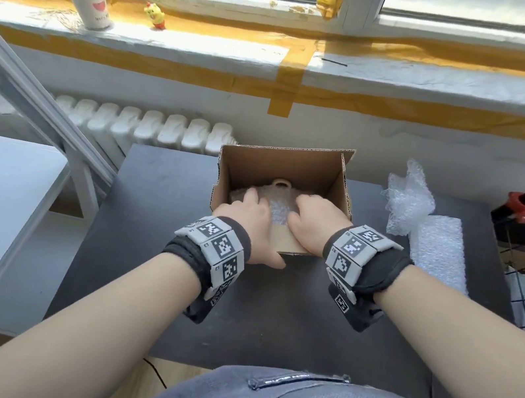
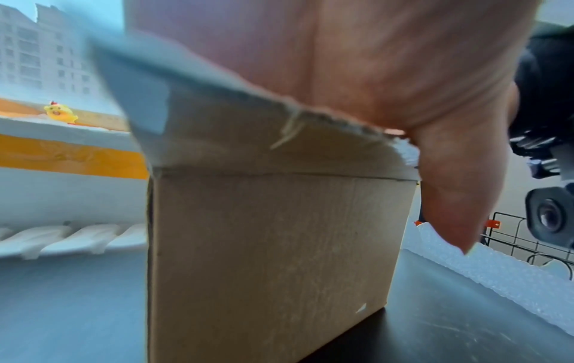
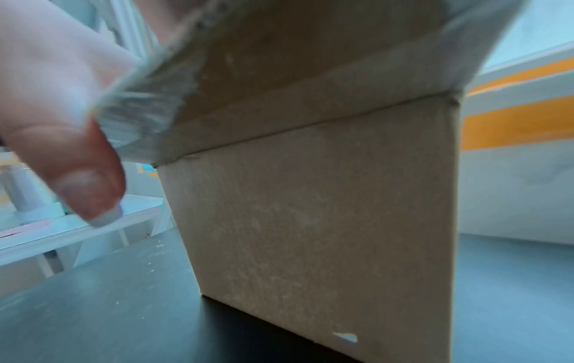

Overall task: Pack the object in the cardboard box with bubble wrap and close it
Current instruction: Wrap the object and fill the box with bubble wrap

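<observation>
The cardboard box (image 1: 283,181) stands open on the dark bench (image 1: 285,324), and the object (image 1: 280,186) already lies inside under bubble wrap (image 1: 278,210); the flaps look still to be folded shut. The left hand (image 1: 245,211) and right hand (image 1: 314,221) reach in, fingers spread flat, pressing the wrap down. No writing reads clearly; the wrist bands (image 1: 355,249) carry only black-and-white square codes.
</observation>
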A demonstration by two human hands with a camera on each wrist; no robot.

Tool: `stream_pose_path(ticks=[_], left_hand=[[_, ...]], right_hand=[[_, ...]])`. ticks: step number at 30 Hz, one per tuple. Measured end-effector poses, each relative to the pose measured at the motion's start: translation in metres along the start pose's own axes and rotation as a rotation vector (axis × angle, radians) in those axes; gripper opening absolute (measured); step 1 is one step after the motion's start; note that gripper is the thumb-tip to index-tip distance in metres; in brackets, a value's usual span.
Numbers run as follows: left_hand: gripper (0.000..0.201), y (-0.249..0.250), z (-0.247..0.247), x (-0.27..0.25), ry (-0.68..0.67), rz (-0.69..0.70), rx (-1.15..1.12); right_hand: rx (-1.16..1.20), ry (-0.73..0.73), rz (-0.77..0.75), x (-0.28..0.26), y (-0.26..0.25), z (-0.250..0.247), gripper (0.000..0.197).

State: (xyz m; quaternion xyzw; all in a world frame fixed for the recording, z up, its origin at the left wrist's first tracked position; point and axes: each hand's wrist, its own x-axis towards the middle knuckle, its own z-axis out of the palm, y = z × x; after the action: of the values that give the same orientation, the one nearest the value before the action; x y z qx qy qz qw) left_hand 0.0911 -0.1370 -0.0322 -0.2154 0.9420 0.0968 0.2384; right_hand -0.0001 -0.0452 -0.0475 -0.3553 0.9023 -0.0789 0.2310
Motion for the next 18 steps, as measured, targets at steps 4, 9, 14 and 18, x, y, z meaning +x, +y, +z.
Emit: stream_pose_path(ticks=[4, 9, 14, 18], left_hand=[[0.109, 0.0, -0.01, -0.007, 0.076, 0.06, 0.014], [0.096, 0.01, -0.029, -0.015, 0.108, 0.14, -0.166], [0.067, 0.037, -0.039, -0.01, 0.307, 0.234, -0.245], [0.049, 0.068, -0.041, -0.005, 0.381, 0.297, -0.294]], right_hand=[[0.049, 0.118, -0.142, -0.01, 0.004, -0.004, 0.031], [0.246, 0.316, -0.304, -0.033, 0.022, -0.019, 0.03], [0.438, 0.544, -0.331, -0.059, 0.053, -0.039, 0.027], [0.432, 0.619, -0.135, -0.052, 0.098, -0.042, 0.021]])
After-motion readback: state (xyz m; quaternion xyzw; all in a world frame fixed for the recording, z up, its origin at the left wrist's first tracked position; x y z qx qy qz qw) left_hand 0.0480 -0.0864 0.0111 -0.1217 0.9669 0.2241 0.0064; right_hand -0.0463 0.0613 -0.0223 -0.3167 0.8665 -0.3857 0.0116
